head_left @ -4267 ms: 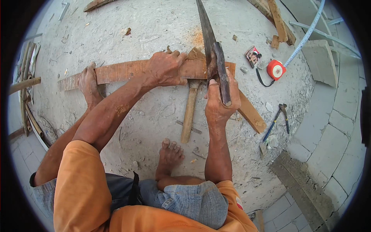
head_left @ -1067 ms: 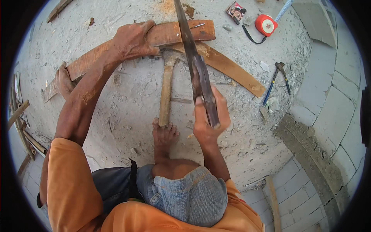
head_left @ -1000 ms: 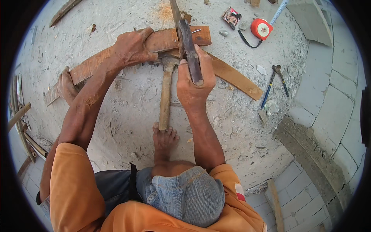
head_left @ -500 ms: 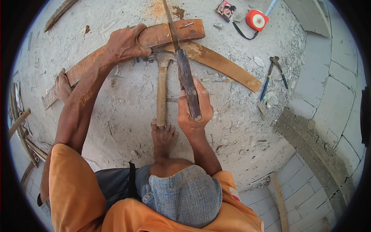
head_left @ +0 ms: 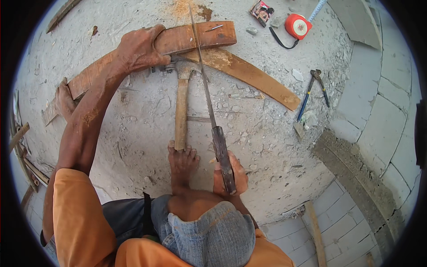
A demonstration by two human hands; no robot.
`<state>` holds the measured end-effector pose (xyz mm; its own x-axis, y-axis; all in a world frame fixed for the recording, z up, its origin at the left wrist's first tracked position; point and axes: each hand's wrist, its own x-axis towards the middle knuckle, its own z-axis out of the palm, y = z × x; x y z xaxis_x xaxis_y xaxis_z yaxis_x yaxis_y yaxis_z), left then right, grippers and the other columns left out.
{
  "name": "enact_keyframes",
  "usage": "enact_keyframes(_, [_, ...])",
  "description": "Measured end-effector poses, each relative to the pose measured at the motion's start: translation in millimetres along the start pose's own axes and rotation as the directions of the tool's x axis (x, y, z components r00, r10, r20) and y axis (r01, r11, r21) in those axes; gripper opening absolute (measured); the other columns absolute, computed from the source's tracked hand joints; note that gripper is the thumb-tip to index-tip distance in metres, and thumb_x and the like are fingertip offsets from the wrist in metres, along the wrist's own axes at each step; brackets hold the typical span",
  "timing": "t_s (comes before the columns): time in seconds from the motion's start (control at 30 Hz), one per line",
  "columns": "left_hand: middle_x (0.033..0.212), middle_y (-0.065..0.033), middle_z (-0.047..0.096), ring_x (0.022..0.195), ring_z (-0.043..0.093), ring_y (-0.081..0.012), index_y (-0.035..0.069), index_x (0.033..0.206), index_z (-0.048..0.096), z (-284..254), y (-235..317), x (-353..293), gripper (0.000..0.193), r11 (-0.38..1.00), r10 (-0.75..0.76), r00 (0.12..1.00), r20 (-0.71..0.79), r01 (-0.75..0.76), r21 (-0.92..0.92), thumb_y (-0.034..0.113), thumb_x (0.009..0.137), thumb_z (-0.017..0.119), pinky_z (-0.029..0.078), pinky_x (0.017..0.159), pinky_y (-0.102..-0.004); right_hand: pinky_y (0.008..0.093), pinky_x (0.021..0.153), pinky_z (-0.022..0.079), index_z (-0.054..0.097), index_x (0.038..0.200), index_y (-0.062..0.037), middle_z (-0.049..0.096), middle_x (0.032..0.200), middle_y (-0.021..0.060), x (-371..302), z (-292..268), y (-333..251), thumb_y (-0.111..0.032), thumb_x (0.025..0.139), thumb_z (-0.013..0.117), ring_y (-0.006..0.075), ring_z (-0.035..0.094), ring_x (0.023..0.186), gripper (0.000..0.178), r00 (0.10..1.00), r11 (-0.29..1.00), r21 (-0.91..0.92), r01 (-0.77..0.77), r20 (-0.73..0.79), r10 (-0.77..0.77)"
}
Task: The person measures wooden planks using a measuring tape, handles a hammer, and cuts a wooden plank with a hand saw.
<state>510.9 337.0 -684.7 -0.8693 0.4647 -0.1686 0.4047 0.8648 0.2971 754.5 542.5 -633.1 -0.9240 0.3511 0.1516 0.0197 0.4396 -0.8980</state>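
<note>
A handsaw [head_left: 206, 89] crosses a reddish-brown wooden plank [head_left: 178, 40] near its right end, blade edge-on to the view. Its dark handle lies in my right hand [head_left: 235, 175], whose fingers are wrapped round it. Left of the blade, my left hand [head_left: 138, 50] grips the plank, thumb on the near edge. A nail [head_left: 214, 28] rests on the plank's right end. Farther left, what looks like my other foot [head_left: 66, 99] presses the plank, partly hidden by my forearm. Below the plank is a wooden-handled claw hammer [head_left: 181, 111], its handle end at my bare toes [head_left: 181, 155].
A second, lighter board [head_left: 253, 78] slants rightward from under the plank. Beyond lie a red tape measure [head_left: 297, 26], a small packet [head_left: 261, 12] and pincers [head_left: 310, 94] with blue-yellow handles. Rubble litters the floor. Grey blocks [head_left: 382, 120] line the right; sticks [head_left: 20, 142] lie left.
My right hand has drawn the saw back toward my body, so more blade shows on the near side of the plank. My left hand keeps its hold.
</note>
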Motion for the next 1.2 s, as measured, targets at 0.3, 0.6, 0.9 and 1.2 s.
enact_keyframes(0.3, [0.091,-0.0202,0.073,0.082,0.073,-0.0342,0.005,0.126,0.062,7.9,-17.7,-14.9,0.076,1.000,-0.003,1.000,0.018,0.003,-0.001,0.043,0.063,0.080,0.058,0.076,-0.0445,0.0320,0.084,0.056,0.059,0.127,0.0068,0.070,0.110,0.0220,-14.7,3.3,-14.2,0.003,0.085,0.066,0.0256,0.072,0.096,0.043,0.991,0.992,0.028,-0.120,0.059,0.119])
enact_keyframes(0.6, [0.090,-0.0201,0.073,0.082,0.072,-0.0361,0.005,0.124,0.062,8.0,-5.7,-16.1,0.073,1.000,-0.023,0.999,-0.025,0.022,-0.022,0.041,0.063,0.080,0.057,0.077,-0.0454,0.0316,0.081,0.056,0.060,0.126,0.0060,0.071,0.111,0.0213,48.0,31.9,-16.2,0.001,0.088,0.066,0.0244,0.073,0.093,0.040,0.989,0.989,0.041,-0.145,0.040,0.143])
enact_keyframes(0.9, [0.091,-0.0211,0.072,0.084,0.071,-0.0374,0.005,0.123,0.062,0.9,-1.7,-21.5,0.072,1.000,-0.012,1.000,0.010,0.012,0.014,0.039,0.063,0.080,0.056,0.077,-0.0473,0.0316,0.088,0.054,0.059,0.123,0.0112,0.067,0.117,0.0241,-11.8,-18.4,-12.9,0.002,0.088,0.067,0.0242,0.069,0.107,0.037,0.995,0.997,-0.043,-0.061,0.071,0.064])
enact_keyframes(1.2, [0.096,-0.0206,0.072,0.087,0.071,-0.0381,0.006,0.122,0.061,-5.1,-7.2,-7.4,0.072,0.999,-0.035,0.999,0.000,0.035,0.002,0.041,0.062,0.081,0.056,0.079,-0.0472,0.0308,0.077,0.055,0.060,0.125,0.0069,0.070,0.100,0.0165,-34.5,-29.1,-9.6,0.000,0.088,0.065,0.0209,0.069,0.088,0.038,0.946,0.978,-0.075,-0.193,0.252,0.205])
